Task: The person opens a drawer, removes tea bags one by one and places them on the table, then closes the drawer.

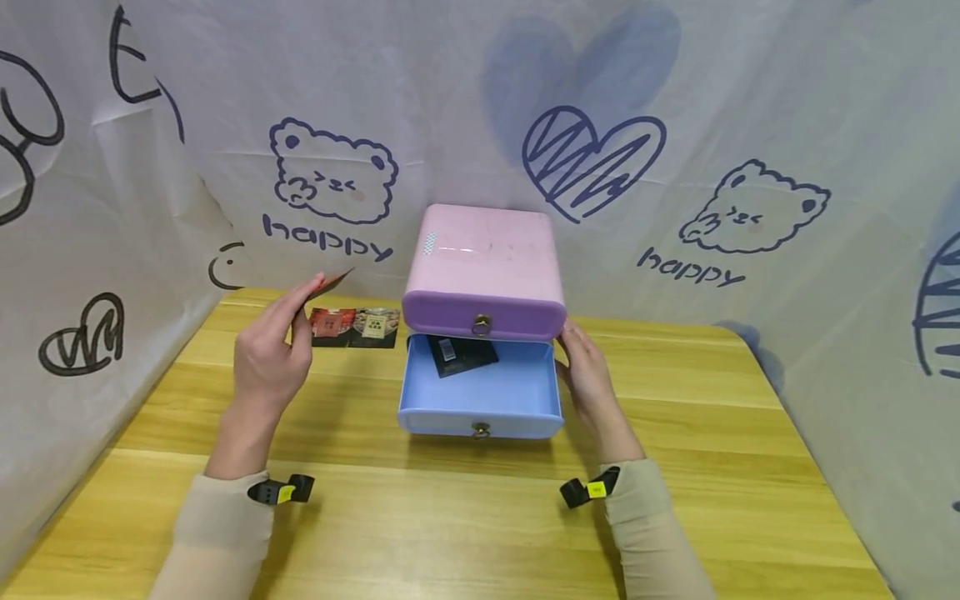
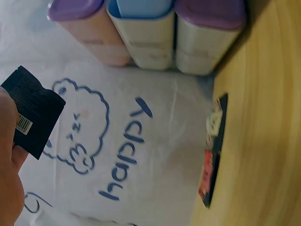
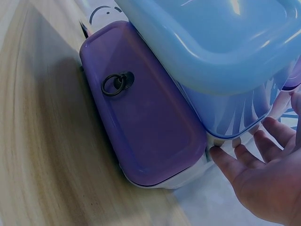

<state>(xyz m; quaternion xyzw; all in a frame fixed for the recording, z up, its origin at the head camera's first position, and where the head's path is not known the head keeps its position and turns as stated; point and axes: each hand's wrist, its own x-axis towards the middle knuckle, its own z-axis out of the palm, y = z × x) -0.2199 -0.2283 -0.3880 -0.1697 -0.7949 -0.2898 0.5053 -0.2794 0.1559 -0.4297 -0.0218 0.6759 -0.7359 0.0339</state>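
My left hand pinches a small flat black packet by its edge, raised above the table's left side. The barcode side of that packet faces the left wrist camera. My right hand has its fingers extended along the right side of a small drawer cabinet, fingertips right at its wall. The cabinet's blue middle drawer is pulled out. Inside it, toward the back, lies another black packet with a white barcode. The purple bottom drawer is closed, as is the purple top drawer.
Two packets lie side by side left of the cabinet: a red-labelled packet and a pale-labelled packet. Everything stands on a wooden table. Behind the cabinet hangs a white sheet with drawings.
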